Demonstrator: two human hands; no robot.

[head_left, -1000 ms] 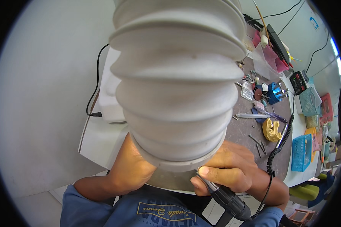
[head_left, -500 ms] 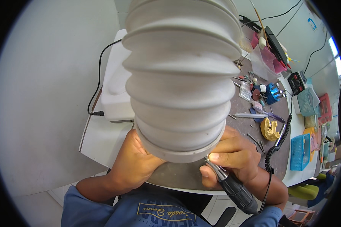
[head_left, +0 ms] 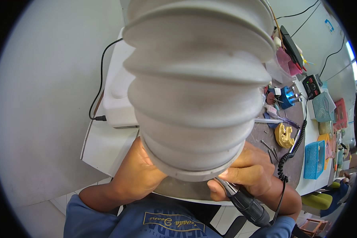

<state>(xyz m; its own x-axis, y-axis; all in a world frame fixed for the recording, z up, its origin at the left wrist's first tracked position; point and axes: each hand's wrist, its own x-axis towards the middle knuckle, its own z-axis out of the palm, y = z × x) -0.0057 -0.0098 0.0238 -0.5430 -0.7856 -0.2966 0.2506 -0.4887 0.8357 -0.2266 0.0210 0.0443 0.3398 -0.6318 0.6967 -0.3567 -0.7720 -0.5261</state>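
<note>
A wide white ribbed hose [head_left: 194,95] hangs in front of me, and its round rim covers the space between my hands. My right hand [head_left: 252,170] is closed round a rotary handpiece [head_left: 248,204] with a black body and a metal neck. The handpiece slants, its front end disappearing behind the hose rim and its coiled black cord [head_left: 283,158] running off to the right. At the left of the rim is my left hand [head_left: 137,174]. Its fingertips are out of sight behind the hose, so I cannot see whether it holds anything.
On the brown tabletop to the right lie a yellowish dental cast [head_left: 283,136], several metal burs [head_left: 270,150] and a blue bur holder [head_left: 288,97]. Beyond are a black control box [head_left: 311,86] and a blue basket [head_left: 314,160]. A white machine [head_left: 117,99] stands left, beside the wall.
The hose looks larger and reaches lower and farther right, covering more of the tabletop tools. My right hand still grips the handpiece; both hands have barely shifted.
</note>
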